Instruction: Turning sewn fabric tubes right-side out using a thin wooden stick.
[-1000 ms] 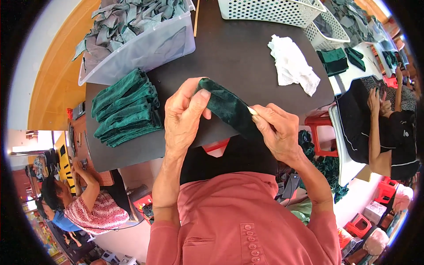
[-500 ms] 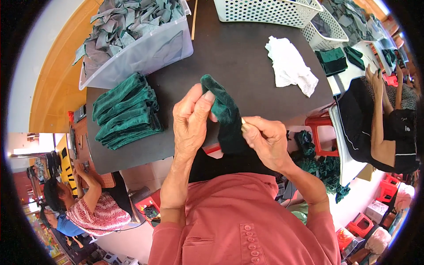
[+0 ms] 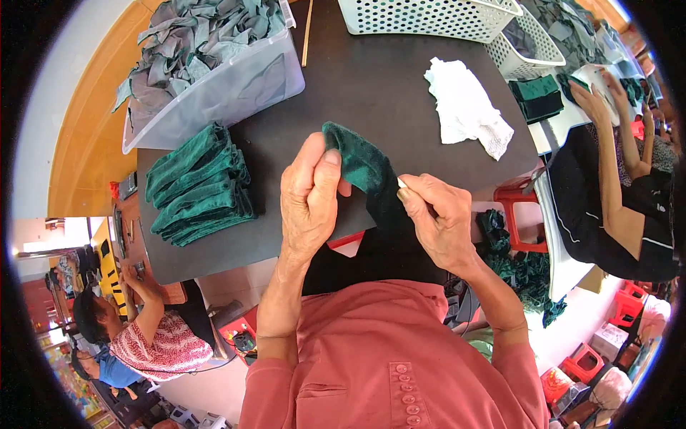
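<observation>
A dark green velvet strip of cloth (image 3: 366,168) hangs in front of me, above the table's near edge. Its upper end is pinched between the thumb and fingers of my left hand (image 3: 312,187). My right hand (image 3: 441,220) is closed in a pinch at the strip's right edge, where a tiny whitish tip shows between thumb and forefinger; what it is cannot be made out. The strip's lower end blends into the black cloth on my lap. Left of my left hand lies a stack of folded green velvet pieces (image 3: 200,187).
On the dark table (image 3: 371,79) stand a clear bin (image 3: 221,93) of grey-green scraps and a white perforated basket (image 3: 429,18). A white cloth (image 3: 468,107) lies at right. Beyond are a red stool (image 3: 520,214), green cloth on the floor (image 3: 525,279) and people working on both sides.
My right hand has shifted slightly right, and the strip now slants more between my hands. My left hand keeps its pinch. At far right, a co-worker's hands have moved.
</observation>
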Demonstrator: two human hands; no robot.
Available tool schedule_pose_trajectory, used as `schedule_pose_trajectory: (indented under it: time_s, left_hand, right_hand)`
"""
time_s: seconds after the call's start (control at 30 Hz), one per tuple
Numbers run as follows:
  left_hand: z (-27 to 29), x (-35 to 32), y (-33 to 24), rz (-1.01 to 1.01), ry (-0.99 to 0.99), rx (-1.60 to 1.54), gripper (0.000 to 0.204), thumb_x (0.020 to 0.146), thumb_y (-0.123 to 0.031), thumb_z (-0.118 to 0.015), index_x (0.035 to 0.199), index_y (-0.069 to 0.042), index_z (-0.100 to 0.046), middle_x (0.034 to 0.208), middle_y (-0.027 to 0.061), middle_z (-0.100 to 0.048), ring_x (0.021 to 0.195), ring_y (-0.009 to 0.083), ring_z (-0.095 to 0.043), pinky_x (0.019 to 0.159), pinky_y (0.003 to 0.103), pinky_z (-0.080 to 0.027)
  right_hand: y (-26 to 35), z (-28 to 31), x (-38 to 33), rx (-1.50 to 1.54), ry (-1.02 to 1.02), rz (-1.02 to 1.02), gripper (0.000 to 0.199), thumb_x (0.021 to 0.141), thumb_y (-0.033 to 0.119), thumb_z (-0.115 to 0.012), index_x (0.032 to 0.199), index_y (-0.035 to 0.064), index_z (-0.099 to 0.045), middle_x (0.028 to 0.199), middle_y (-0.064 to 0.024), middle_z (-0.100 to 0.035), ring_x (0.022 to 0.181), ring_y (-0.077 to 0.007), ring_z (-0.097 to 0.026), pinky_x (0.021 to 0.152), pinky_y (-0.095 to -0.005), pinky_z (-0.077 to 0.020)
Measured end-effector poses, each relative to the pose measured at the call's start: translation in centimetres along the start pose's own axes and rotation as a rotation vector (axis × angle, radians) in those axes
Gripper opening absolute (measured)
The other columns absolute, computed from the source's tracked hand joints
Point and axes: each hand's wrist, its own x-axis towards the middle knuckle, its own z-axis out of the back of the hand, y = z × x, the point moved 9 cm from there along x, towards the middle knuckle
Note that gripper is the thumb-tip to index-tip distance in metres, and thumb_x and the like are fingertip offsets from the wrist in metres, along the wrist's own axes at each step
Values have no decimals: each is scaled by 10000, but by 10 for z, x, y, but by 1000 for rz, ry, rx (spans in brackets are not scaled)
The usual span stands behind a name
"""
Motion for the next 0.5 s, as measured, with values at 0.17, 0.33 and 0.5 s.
schedule_pose_trajectory:
  time_s: [0.17,0.33,0.5]
  left_hand:
    - [-7,-2,-4,-59,76,175,115,913,-89,-465,834,-13,-501,581,11,-479,516,80,-466,469,243,-366]
    - [-8,3,-9,-52,82,13,202,936,-164,-438,828,-22,-532,663,-5,-511,552,70,-496,522,222,-388]
    - [-2,4,-6,43,78,65,165,891,-106,-439,888,-13,-574,669,-8,-514,557,61,-496,502,217,-373]
  right_hand:
    - [-13,-8,-9,240,18,-116,142,878,56,-583,948,-66,-606,644,-62,-552,549,-101,-482,491,-263,-403]
    - [-28,-28,-19,644,207,-394,191,934,124,-534,988,-43,-611,635,7,-505,526,-73,-421,473,-226,-362]
    - [2,3,-7,53,-26,32,154,861,57,-605,992,-24,-617,679,-79,-555,508,-103,-473,464,-254,-385]
